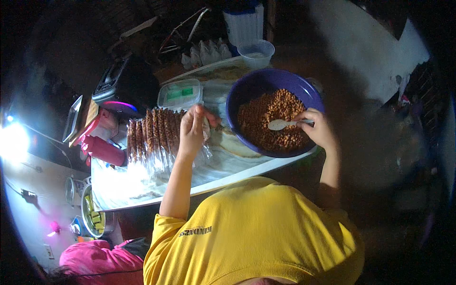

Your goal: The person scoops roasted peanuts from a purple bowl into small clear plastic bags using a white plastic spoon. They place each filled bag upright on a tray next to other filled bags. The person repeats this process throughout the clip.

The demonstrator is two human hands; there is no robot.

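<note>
My right hand (317, 129) grips the handle of a pale plastic spoon (278, 124) over a large purple basin (238, 82). Small brown peanuts (285, 103) fill the lower part of the basin, looser and lighter on one side. My left hand (192, 130) is raised over the table, left of the basin, with fingers curled. Something clear, perhaps plastic film, shows by its fingers; whether it is held cannot be told. Beside that hand stands a row of narrow clear plastic bags (153, 131) packed with peanuts, their unfilled ends towards me.
On the marble-patterned table (238, 148) are a lidded clear container (180, 93), a pink tumbler (103, 149) and a black speaker (124, 89). A clear tub (256, 53) stands at the back. A person in pink (101, 260) is at lower left, near a pot (94, 213) of yellow packets.
</note>
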